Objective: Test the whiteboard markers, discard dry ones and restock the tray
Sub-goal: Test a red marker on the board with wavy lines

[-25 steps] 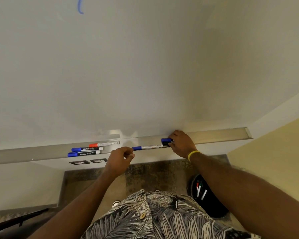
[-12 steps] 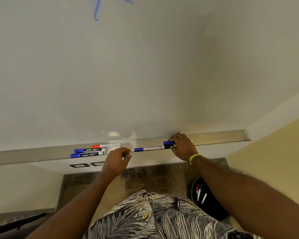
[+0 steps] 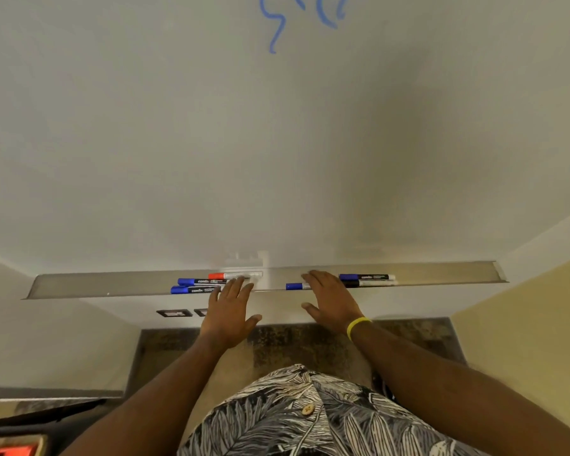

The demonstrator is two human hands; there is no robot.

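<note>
Head view — downward, near whiteboard (image 3: 277, 143)

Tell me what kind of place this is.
Probably a meeting room, classroom or office, indoors. A large whiteboard with blue scribbles fills the wall, a long metal tray under it holds capped markers, and dark wall plates sit below the tray.

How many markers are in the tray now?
6 in the tray. Left: red-capped marker, upper blue marker, lower blue marker. Right: blue-tipped marker half under the right hand, blue-capped dark marker, black-capped white marker. Hands may hide more.
</note>
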